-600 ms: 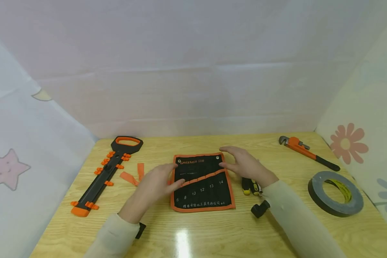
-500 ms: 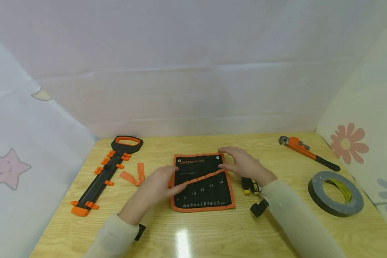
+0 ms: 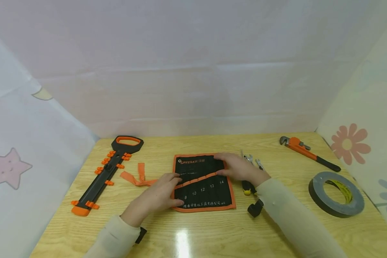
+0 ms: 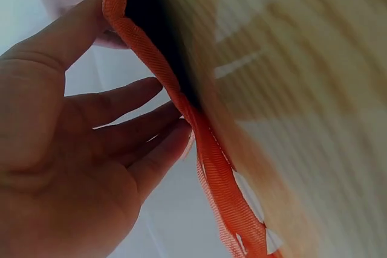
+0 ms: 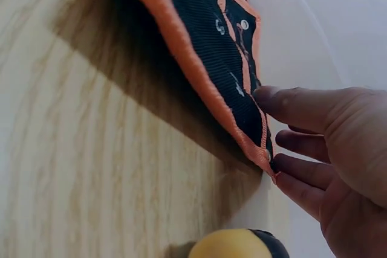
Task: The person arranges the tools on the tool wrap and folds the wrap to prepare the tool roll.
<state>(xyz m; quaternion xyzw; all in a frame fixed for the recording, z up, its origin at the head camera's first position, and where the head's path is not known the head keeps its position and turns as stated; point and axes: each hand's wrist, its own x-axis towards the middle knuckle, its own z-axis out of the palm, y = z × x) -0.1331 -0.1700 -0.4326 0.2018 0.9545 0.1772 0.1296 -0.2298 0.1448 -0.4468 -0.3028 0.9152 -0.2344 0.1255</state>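
A black fabric tool pouch with orange edging lies flat on the table, its row of slots marked with white numbers. My left hand is at the pouch's left edge, fingers fairly straight and touching the cloth, thumb near the lower corner. The left wrist view has the fingers against the orange binding. My right hand reaches over the upper right corner and covers it. Seen from the right wrist, its thumb touches the face while the other fingers are by the edge.
An orange tie strap trails left from the pouch. Yellow-and-black handled tools lie under my right forearm. A black holder with orange clips is at left. An orange pipe wrench and a tape roll are at right.
My left hand has slid nearer to me along the pouch's edge, uncovering more strap. My right hand has shifted left onto the corner, hiding one eyelet, and metal tool tips now show behind it.
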